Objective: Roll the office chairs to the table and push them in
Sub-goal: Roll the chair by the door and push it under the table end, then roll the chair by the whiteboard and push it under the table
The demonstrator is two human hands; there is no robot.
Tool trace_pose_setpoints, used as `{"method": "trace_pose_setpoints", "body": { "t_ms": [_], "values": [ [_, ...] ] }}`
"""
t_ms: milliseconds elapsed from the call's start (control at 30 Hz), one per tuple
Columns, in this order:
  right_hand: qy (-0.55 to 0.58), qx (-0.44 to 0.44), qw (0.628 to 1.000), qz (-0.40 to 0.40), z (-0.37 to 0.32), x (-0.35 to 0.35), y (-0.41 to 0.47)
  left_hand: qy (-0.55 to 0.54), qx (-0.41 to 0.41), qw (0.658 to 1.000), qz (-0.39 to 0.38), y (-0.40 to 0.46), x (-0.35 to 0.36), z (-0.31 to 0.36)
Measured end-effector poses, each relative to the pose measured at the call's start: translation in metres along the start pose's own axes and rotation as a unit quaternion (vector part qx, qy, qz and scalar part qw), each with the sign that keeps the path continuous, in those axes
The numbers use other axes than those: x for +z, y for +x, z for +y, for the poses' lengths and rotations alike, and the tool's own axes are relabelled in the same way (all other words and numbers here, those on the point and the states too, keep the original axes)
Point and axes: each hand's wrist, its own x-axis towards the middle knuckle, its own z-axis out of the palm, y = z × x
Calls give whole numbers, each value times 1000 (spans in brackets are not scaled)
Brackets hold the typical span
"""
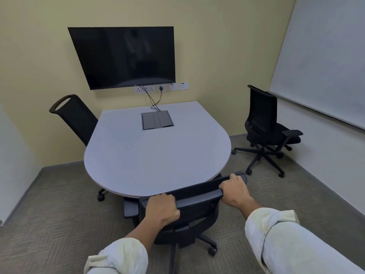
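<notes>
A black office chair stands right in front of me at the rounded near end of the grey table. My left hand and my right hand both grip the top bar of its backrest. Its seat is hidden under the tabletop. A second black chair sits tucked against the table's left side, backrest leaning outward. A third black chair stands apart from the table at the right, near the wall, its seat facing right, away from the table.
A dark wall screen hangs over the table's far end, with cables dropping to a cable box in the tabletop. A whiteboard covers the right wall. Carpet floor lies around the table.
</notes>
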Motion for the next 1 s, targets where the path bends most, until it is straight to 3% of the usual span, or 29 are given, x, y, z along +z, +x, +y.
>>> {"method": "trace_pose_setpoints", "body": {
  "t_ms": [267,533,800,1000],
  "values": [
    [123,-63,990,2,33,-11,-13,-52,51,997,39,-11,11,6],
    [171,-57,984,-15,119,-25,-57,8,-59,998,15,-17,8,54],
    [203,-7,975,-88,211,-4,-108,-22,-109,994,22,0,9,108],
    [227,15,968,-110,244,10,-117,-54,-115,992,-13,8,5,112]
  ]
}}
